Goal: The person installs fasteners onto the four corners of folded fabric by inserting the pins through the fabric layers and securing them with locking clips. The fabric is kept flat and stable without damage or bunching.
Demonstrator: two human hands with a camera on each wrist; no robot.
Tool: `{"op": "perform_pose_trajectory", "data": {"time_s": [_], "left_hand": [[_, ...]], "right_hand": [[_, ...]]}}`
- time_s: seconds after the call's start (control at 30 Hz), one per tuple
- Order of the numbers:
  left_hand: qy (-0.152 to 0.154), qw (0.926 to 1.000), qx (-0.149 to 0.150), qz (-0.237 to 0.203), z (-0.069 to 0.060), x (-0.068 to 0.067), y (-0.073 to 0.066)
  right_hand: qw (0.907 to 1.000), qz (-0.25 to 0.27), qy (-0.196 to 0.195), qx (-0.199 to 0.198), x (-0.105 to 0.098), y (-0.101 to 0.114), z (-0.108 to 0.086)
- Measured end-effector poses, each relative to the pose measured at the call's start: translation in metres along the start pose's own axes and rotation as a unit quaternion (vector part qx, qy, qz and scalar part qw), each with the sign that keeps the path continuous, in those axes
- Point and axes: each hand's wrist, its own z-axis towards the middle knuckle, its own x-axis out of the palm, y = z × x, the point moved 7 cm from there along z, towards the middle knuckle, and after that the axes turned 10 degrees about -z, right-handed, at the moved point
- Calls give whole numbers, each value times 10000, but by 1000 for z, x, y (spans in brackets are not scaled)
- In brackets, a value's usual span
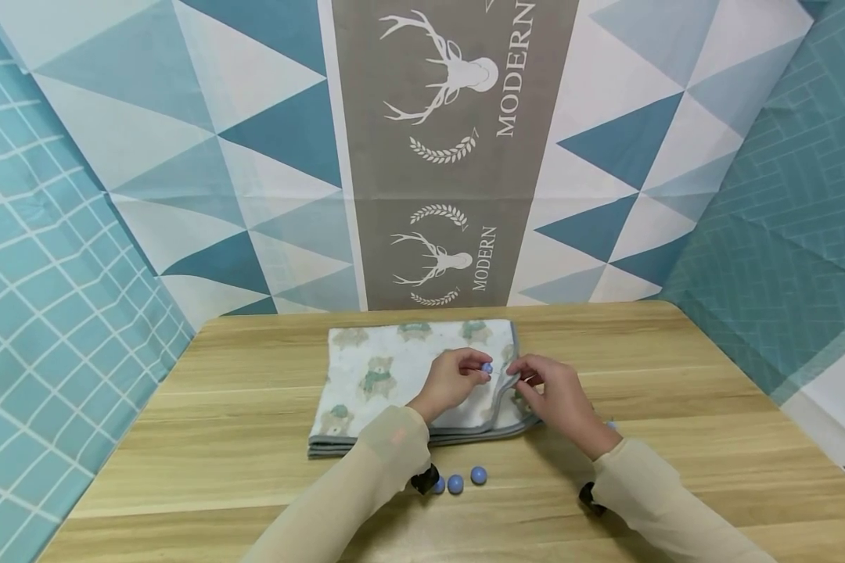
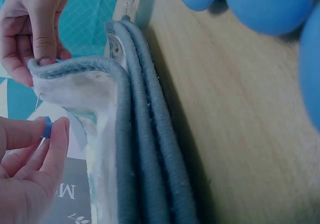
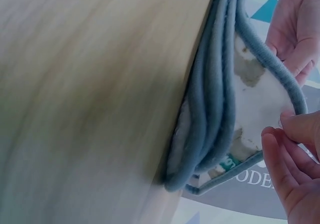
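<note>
A white blanket (image 1: 422, 383) with a bear print and grey edging lies folded in layers on the table. My right hand (image 1: 552, 391) pinches the edge of its top layer near the right side and holds it raised. My left hand (image 1: 454, 381) pinches a small round blue cap (image 2: 46, 127) between thumb and fingers, just left of that edge. A thin metal pin (image 2: 37, 102) pokes out of the raised cloth, close to the cap. In the right wrist view, the right hand's fingertips (image 3: 285, 118) meet beside the grey edging; what lies between them is too small to tell.
Several blue balls (image 1: 455, 484) sit on the wooden table (image 1: 239, 485) in front of the blanket, partly behind the left wrist. Another small blue piece (image 1: 611, 424) shows beside the right wrist. A patterned cloth (image 1: 282, 156) hangs behind the table.
</note>
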Motion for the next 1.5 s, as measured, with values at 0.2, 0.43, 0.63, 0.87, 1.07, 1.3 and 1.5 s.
{"op": "perform_pose_trajectory", "data": {"time_s": [0.2, 0.43, 0.63, 0.87, 1.07, 1.3, 1.5], "left_hand": [[5, 9999, 77, -148, 0, 0, 0], [-42, 9998, 152, -79, 1, -2, -1], [-40, 9998, 202, 17, 1, -3, -2], [-48, 9999, 112, 98, -1, -4, -2], [-58, 9998, 131, 140, -2, -5, -3], [-69, 9998, 162, 111, -3, -4, -3], [-76, 9996, 193, 189, -4, -3, -2]], "right_hand": [[9998, 167, 25, 93, 0, 2, 2], [9998, 183, 19, 49, 0, 4, 3], [9997, 232, 81, 28, 1, 5, 4], [9997, 240, 95, -21, 1, 6, 5], [9995, 291, 95, 1, 2, 5, 4], [9996, 267, 76, -10, 2, 6, 4], [9996, 248, 123, 28, 3, 5, 3]]}}
